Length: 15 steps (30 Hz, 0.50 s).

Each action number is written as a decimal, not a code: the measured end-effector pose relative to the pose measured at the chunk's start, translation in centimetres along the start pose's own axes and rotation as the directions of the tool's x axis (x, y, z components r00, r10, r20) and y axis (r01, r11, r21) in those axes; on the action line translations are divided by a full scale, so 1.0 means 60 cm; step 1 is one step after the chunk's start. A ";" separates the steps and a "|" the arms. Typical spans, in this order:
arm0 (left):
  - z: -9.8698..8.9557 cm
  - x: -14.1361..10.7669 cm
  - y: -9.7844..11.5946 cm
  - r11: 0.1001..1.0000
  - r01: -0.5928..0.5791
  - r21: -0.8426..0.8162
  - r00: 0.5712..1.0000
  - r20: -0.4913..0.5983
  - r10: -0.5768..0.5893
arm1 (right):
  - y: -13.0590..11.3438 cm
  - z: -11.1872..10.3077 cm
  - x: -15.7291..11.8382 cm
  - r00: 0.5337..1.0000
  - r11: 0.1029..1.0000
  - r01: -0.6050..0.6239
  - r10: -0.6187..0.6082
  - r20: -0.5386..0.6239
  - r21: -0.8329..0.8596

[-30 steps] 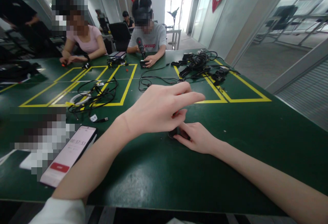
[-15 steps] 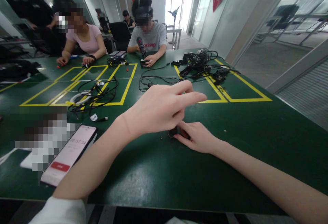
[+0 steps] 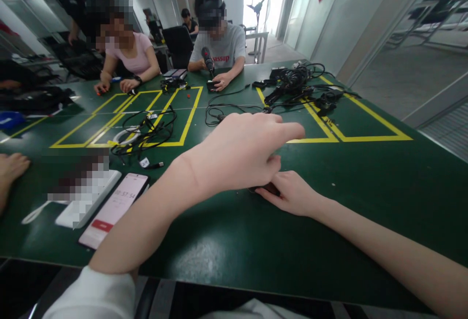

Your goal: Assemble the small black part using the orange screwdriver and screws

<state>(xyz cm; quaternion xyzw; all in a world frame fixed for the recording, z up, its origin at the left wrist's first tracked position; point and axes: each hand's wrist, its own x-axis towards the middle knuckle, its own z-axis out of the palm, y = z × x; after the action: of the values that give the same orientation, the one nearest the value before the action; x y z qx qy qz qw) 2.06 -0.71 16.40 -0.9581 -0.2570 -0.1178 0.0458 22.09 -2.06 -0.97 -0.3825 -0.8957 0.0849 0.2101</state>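
My left hand (image 3: 239, 151) is raised over the table, palm down, its fingers curled and one pointing to the right. It hangs just above my right hand; anything within its grip is hidden behind the knuckles. My right hand (image 3: 294, 193) rests low on the green table (image 3: 219, 251), thumb and fingers closed around a small dark object (image 3: 273, 188). Most of that object is covered by both hands, so its kind does not show.
To my left lie a phone (image 3: 122, 202) showing a timer and a white flat device (image 3: 89, 207). Black cables (image 3: 161, 129) and a larger cable heap (image 3: 292, 85) lie beyond, among yellow tape lines. Another person's hand (image 3: 12, 167) rests at the left edge. Co-workers sit opposite, one with a power screwdriver (image 3: 207, 61).
The whole view has shifted, so the table and things appear farther right. My left hand has turned slightly and now covers more of the dark object. My right hand keeps its hold.
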 end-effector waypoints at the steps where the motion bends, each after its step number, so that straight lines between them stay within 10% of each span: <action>1: -0.004 0.002 0.001 1.000 -0.001 -0.004 1.000 0.020 0.001 | 0.001 0.001 0.000 1.000 1.000 0.002 -0.002 -0.004 -0.004; 15: -0.025 0.015 -0.039 0.976 -0.205 -0.073 0.964 0.159 0.214 | -0.007 -0.006 -0.004 1.000 0.999 0.028 -0.028 -0.005 0.041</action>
<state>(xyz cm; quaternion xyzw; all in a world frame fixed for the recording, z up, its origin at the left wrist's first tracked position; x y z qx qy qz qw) 1.35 1.54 18.16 -0.9873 -0.1538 -0.0394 0.0098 22.12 -2.53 -0.57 -0.3656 -0.8987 0.0992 0.2210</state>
